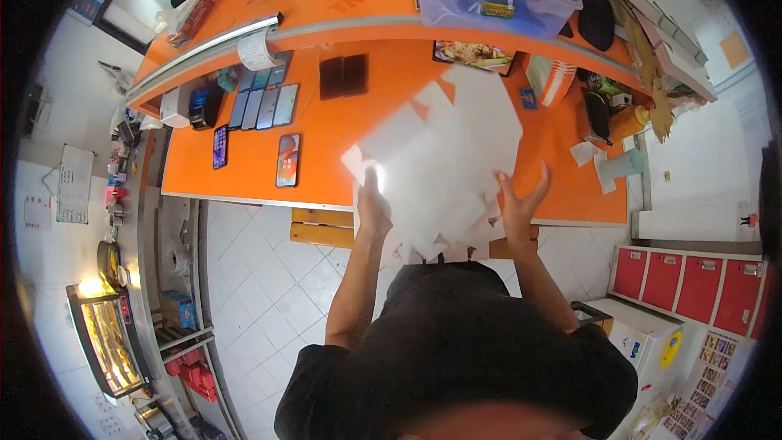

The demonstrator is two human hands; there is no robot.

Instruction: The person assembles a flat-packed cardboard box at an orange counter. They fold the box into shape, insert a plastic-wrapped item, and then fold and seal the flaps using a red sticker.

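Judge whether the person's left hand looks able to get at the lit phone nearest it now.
Probably yes: only bare orange counter shows between the white papers at the left hand and the lit phone, which lies uncovered; the hand may first have to leave the papers.

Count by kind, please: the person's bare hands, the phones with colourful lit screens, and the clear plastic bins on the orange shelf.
Bare hands: 2, left hand and right hand
Colourful lit phones: 2, left phone and right phone
Clear plastic bin: 1
Total: 5
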